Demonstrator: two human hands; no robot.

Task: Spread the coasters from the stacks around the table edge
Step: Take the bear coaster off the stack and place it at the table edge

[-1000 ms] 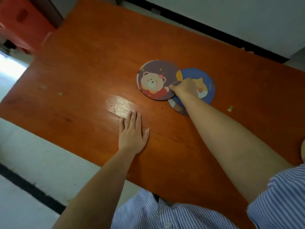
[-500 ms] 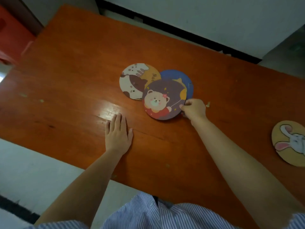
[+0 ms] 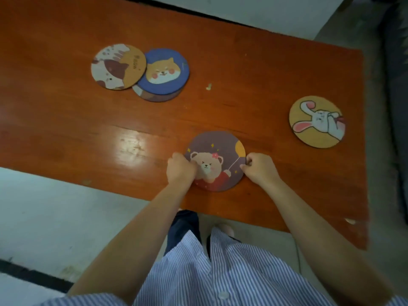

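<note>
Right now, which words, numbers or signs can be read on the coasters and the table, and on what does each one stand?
Cat coaster: a short line of dark writing on its orange part, too blurred to read.
Dog coaster, bear coaster, rabbit coaster: pictures only, no text visible.
Table: no text or label visible.

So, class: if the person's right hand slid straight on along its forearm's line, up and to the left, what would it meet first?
The right hand already touches the bear coaster; beyond lies the dog coaster, probably next.
</note>
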